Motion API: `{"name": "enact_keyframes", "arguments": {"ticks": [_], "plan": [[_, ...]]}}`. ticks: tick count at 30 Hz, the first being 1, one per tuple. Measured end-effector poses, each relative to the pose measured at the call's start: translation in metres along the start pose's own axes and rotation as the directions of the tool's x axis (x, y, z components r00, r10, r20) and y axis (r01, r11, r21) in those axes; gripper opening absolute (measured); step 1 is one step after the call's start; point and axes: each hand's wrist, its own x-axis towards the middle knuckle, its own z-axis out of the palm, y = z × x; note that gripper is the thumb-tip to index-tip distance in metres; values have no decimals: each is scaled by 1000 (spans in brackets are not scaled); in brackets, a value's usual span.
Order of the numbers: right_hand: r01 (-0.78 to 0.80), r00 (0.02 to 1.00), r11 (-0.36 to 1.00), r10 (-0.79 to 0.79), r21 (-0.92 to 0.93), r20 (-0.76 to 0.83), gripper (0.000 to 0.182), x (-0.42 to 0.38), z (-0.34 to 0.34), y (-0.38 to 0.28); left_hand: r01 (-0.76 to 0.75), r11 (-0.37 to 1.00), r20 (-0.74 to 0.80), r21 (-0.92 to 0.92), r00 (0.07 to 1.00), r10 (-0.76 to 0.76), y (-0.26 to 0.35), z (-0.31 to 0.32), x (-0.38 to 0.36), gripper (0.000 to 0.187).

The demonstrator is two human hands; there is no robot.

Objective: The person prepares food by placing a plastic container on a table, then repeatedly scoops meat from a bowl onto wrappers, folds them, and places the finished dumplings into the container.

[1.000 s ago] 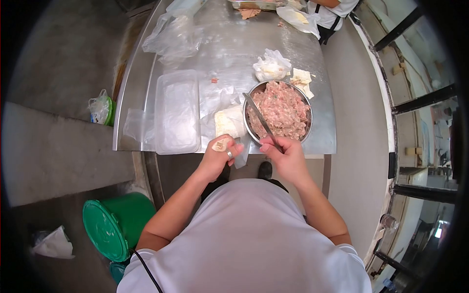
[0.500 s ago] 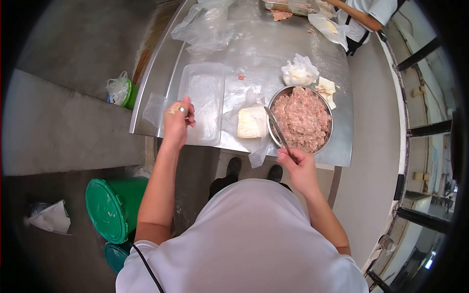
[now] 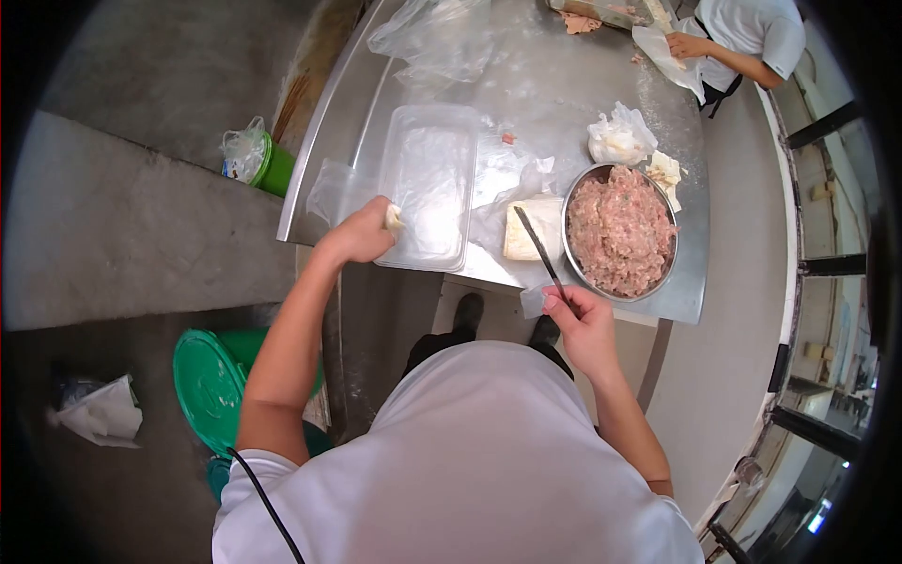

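Note:
Closed over a small pale piece, my left hand (image 3: pixel 368 231) is at the left edge of a clear plastic tray (image 3: pixel 425 188). Between the fingers of my right hand (image 3: pixel 581 320) is a thin knife (image 3: pixel 540 242), its blade slanting up and left over a stack of pale wrappers (image 3: pixel 532 228). The stack lies on crumpled plastic film. Just right of it stands a metal bowl (image 3: pixel 567 237) heaped with ground meat (image 3: pixel 620 230). A corner of film hangs beside my right fingertips.
Plastic bags (image 3: pixel 437 38) lie at the table's (image 3: pixel 554 103) far left. A white bag (image 3: pixel 621 135) and wrapper pieces (image 3: pixel 665 177) sit behind the bowl. A co-worker (image 3: pixel 752 42) is at the far right. Green bins (image 3: pixel 209 390) stand on the floor at left.
The view has shifted, moving the table rightward in the picture. My left hand has turned knuckles up, with the pale piece at its fingertips. The co-worker's hand now shows on a white bag.

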Motion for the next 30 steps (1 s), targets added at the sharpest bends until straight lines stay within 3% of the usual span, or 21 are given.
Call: {"name": "enact_keyframes", "arguments": {"ticks": [2,6,10,13,19,30], "plan": [[-6,1000,1000,7,25,-28,21,-3,12,-1,-75,986,101,147,993,60,-17,6,4,31],[13,996,999,-8,49,-90,20,-8,29,1,-184,861,239,474,968,75,10,0,4,23],[12,989,998,-4,55,-150,20,-14,35,4,-284,746,318,602,943,101,6,5,8,17],[4,986,999,4,49,-167,21,-17,33,6,-223,741,375,633,926,-42,12,0,13,16],[-10,979,1000,16,29,-203,19,-17,29,1,-300,718,236,628,953,191,-11,3,15,10],[45,983,998,-36,45,-182,20,-3,19,-4,-355,675,218,647,934,282,-15,2,2,5]]}}
